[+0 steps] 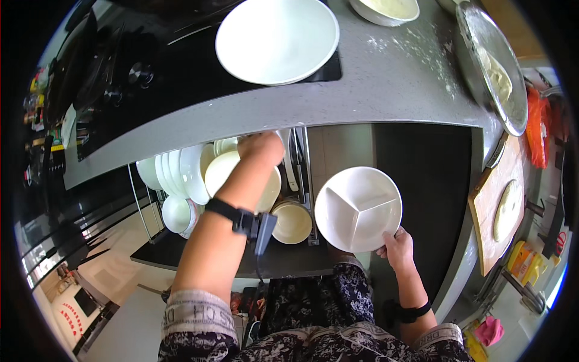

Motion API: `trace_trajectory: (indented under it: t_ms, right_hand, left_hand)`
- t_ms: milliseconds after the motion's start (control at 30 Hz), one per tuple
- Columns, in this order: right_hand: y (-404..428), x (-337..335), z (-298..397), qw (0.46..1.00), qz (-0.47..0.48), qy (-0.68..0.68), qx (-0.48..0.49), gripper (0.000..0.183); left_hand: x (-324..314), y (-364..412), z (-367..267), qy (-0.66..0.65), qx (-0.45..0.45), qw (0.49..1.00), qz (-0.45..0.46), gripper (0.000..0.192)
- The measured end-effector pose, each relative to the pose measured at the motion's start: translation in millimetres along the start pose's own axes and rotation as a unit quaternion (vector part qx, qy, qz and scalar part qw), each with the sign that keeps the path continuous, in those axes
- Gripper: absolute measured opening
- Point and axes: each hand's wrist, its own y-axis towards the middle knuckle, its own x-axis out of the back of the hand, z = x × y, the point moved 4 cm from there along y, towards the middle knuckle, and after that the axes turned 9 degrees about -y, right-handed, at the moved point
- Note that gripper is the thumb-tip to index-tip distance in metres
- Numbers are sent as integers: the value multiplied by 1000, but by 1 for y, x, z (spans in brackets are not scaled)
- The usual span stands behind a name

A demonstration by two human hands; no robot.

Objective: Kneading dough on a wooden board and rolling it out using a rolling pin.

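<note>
My right hand (397,249) grips the lower right rim of a round white plate with three compartments (341,212), held out in front of me to the right of the pull-out dish rack. My left hand (262,147) reaches into the far part of the rack, just under the countertop's front edge. Its fingers are hidden, so whether it holds anything does not show. Beneath my left forearm stand large cream bowls (221,174). To the left, white plates (171,169) are lined up on edge. A cream-coloured pot-like bowl (291,224) and a small white bowl (175,214) sit nearer to me.
A large white bowl (278,40) rests on the black cooktop (190,68). On the grey countertop (362,97) are scattered flour and a steel basin with dough (497,77). A knife (497,151) and a dough roll (507,210) lie on a wooden board (486,226) at right.
</note>
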Motion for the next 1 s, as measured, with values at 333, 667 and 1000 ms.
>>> trace_trajectory:
  t_ms: [333,667,1000]
  right_hand:
    - [3,7,-25,999,20,3,-29,22]
    - [16,24,-44,999,3,25,-26,20]
    - [4,15,-33,999,13,35,-12,17]
  left_hand:
    - [-20,87,38,-43,-134,984,-108,46]
    - [-12,89,56,-60,-143,986,-67,48]
    - [-6,90,63,-129,-124,982,-67,50]
